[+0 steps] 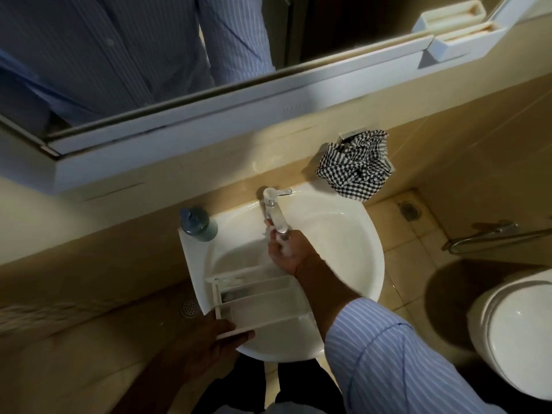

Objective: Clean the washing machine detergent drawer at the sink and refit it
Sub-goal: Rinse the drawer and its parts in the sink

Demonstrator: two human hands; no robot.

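Observation:
The white detergent drawer [263,300] lies across the front left of the white sink [343,234], compartments facing up. My left hand [215,342] grips the drawer's near end at the basin's front rim. My right hand [286,249] is under the chrome tap [276,210], with soap suds on its fingers. The fingers are curled near the spout; whether they hold anything is hidden.
A blue-grey soap dispenser [198,224] stands on the sink's back left corner. A black-and-white checked cloth [355,165] hangs on the wall to the right of the tap. A toilet [519,333] is at the right, a mirror [134,55] above the sink.

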